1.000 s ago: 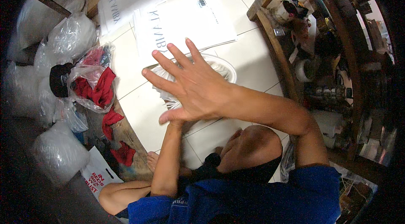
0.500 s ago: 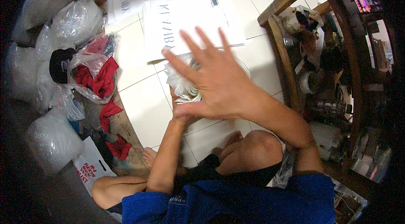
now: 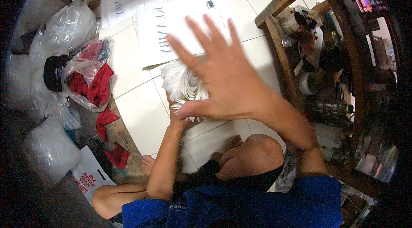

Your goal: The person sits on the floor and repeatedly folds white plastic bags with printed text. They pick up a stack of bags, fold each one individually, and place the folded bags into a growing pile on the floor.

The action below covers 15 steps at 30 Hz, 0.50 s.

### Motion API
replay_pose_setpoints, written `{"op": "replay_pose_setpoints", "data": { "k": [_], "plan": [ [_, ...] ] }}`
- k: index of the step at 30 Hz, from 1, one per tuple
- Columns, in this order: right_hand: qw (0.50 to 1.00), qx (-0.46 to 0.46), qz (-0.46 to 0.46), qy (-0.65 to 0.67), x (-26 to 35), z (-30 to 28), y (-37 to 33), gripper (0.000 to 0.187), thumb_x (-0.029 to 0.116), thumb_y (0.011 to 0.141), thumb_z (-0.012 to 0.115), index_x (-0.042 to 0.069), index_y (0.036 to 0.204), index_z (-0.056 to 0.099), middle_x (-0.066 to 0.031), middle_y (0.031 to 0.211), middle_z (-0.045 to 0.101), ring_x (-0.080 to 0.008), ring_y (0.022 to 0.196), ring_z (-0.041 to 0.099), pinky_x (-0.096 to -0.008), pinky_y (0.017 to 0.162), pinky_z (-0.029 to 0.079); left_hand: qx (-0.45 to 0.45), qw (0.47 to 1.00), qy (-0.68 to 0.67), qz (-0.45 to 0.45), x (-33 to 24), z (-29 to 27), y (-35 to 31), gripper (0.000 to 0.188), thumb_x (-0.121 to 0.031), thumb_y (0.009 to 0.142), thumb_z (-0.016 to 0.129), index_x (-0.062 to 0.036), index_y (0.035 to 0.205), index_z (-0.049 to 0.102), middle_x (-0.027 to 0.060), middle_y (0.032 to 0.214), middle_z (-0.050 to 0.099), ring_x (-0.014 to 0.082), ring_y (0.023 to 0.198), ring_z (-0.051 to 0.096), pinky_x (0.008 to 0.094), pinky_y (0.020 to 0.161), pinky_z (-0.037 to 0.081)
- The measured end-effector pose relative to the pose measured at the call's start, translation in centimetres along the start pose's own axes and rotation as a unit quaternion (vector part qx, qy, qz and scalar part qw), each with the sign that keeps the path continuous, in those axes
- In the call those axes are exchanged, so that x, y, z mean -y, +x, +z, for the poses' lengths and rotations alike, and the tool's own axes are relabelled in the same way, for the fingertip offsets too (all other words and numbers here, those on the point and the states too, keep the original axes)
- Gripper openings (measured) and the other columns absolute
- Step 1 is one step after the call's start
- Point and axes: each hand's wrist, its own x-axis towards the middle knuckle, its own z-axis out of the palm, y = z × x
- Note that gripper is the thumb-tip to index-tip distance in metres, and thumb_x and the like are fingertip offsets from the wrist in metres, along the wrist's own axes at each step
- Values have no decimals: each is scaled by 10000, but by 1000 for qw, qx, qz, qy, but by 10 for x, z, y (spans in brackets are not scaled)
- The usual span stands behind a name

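A loose bundle of white, thin, paper-like layers point(image 3: 184, 83) is curled over, its edges fanned rather than flush, so the layers look gathered but not squared up. The left hand point(image 3: 177, 118), mostly hidden, is at the bundle's near-left edge; how tightly it grips cannot be told. The right hand point(image 3: 234, 73) spreads wide above the bundle's right side, covering it; contact is unclear. Beyond the bundle, large white printed sheets point(image 3: 184, 13) lie flat and uncurled. How many layers are finished does not show.
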Motion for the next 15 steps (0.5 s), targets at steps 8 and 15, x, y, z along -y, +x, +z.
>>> {"op": "replay_pose_setpoints", "data": {
  "k": [8,15],
  "plan": [
    [1000,5,-19,11,-7,23,-4,1016,837,736,464,196,1510,315,-323,1472,316,-537,1361,270,-688,1097,120,47,961,-239,-132,-15,2,8,771,-261,851,720,-77,1454,277,119,1413,472,246,1297,466,434,1123,337],
    [995,40,-67,64,12,39,-7,1071,863,661,518,233,1504,320,-285,1533,210,-553,1384,188,-737,1063,108,186,963,-137,-137,3,-5,-21,796,-193,829,737,-69,1452,256,119,1401,482,242,1266,497,420,1106,367]
  ]
}}
